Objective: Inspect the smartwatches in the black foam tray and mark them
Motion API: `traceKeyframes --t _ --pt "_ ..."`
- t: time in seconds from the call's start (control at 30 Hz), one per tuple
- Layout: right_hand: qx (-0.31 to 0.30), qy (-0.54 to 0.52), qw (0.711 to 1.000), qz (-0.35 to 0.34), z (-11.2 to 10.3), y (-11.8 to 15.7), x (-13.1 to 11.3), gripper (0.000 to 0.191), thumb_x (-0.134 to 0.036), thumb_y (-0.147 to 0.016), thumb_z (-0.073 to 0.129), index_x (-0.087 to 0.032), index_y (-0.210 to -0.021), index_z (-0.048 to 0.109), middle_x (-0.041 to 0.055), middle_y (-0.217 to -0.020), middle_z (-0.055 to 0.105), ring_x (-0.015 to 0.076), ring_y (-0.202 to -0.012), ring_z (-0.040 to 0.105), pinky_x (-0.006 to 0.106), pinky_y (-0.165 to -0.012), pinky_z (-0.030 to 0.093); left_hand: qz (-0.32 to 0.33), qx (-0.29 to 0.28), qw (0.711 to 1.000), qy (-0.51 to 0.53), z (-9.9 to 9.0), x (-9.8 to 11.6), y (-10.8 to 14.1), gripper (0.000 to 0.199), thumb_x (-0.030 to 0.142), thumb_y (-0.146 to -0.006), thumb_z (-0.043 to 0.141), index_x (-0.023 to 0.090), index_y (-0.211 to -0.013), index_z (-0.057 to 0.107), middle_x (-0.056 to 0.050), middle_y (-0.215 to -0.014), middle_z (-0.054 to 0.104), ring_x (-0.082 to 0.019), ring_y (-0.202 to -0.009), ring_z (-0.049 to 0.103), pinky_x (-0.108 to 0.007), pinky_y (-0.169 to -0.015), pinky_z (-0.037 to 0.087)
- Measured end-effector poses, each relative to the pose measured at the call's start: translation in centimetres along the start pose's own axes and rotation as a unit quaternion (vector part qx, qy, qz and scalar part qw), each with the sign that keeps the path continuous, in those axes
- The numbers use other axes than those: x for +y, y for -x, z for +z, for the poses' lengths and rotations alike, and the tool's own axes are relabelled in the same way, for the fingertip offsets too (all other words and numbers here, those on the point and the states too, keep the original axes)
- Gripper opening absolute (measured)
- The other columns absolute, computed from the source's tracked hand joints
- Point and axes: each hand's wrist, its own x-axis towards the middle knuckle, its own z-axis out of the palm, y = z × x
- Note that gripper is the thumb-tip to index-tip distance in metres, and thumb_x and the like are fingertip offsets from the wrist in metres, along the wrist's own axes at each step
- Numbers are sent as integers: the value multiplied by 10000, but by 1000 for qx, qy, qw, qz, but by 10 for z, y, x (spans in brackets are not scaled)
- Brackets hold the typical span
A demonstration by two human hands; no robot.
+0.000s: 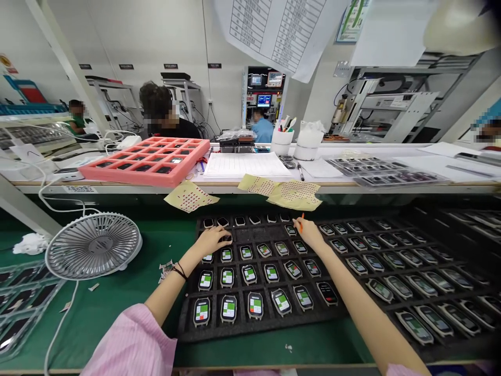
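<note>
A black foam tray [250,331] holds rows of square watch faces, many lit with green and white screens. At its upper left, my left hand [213,240] rests over a compartment, its curled fingers on a dark watch that is partly hidden. My right hand [309,232] is at the tray's upper right, pinching a thin orange tool [301,222] beside a lit watch [290,230]. Several compartments between my hands hold no watch. Along the tray's far edge is a row of dark-screened watches [239,221].
More watches fill a second black tray [391,308] on the right. A grey fan [97,245] stands at left near clear trays [23,308]. On the shelf above are a pink foam tray [172,179], papers [250,164] and white cups [282,141]. People sit beyond.
</note>
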Motion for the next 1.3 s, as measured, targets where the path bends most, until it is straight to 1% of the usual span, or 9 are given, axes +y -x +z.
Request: traceKeyframes --t 0.17,0.27,0.37,0.57,0.77,0.97,1.13,1.2,1.3 --pt "-8 10 999 29 19 -15 4 228 -194 -918 498 -119 -1092 623 147 -950 691 233 -900 665 329 -789 474 13 35 999 8 8 0 -4 213 339 -913 517 234 -1047 645 -36 -1074 646 -201 -998 614 -289 -846 464" --pt "-19 -7 999 45 25 -23 7 261 -300 -922 540 -142 -1123 594 91 -1056 655 194 -930 641 385 -834 510 8 53 999 2 9 -1 -8 139 232 -874 554 212 -997 616 -40 -1042 647 -201 -970 619 -287 -812 471" --pt "-36 -35 997 58 26 -29 12 261 -342 -922 544 -154 -1094 600 68 -1071 641 177 -911 636 381 -805 533 13 49 999 -7 9 -6 -10 186 141 -785 619 208 -959 610 -37 -1015 658 -209 -939 630 -281 -759 480" --pt "-71 -100 991 48 26 -27 14 208 -305 -935 524 -133 -999 621 33 -897 670 117 -693 637 288 -655 545 38 60 997 -22 15 -7 -12 153 174 -862 563 190 -983 656 -58 -1018 704 -221 -1004 627 -322 -862 463" --pt "-67 -139 988 17 27 -24 10 226 -202 -905 453 -154 -847 666 7 -635 667 114 -476 606 228 -598 513 12 80 996 -33 21 -5 -11 286 134 -912 464 141 -1144 632 -128 -1184 658 -252 -1068 592 -360 -864 462" --pt "-67 -154 986 11 26 -22 9 203 -257 -877 490 -164 -818 661 4 -602 661 129 -476 613 221 -571 514 2 64 998 -16 8 -1 10 279 324 -944 455 204 -1016 696 -82 -1196 649 -239 -1099 570 -333 -873 437" --pt "-78 -155 985 17 24 -22 8 205 -243 -874 496 -143 -850 673 30 -620 668 141 -485 615 226 -558 506 -74 9 997 -6 -9 -10 40 274 344 -933 466 166 -843 654 -75 -876 699 -210 -797 660 -273 -668 450" --pt "-80 -154 985 22 25 -22 8 206 -230 -878 489 -132 -861 669 47 -643 669 145 -489 612 230 -554 498 -102 -14 995 -4 -9 -9 49 248 359 -930 471 167 -889 622 -74 -857 694 -218 -768 665 -267 -633 448" --pt "-75 -153 985 23 28 -22 7 193 -238 -878 504 -128 -863 662 66 -678 666 151 -517 611 234 -562 479 -145 -27 989 -11 1 5 58 275 351 -944 425 132 -1032 566 -142 -942 672 -280 -865 663 -313 -682 470"
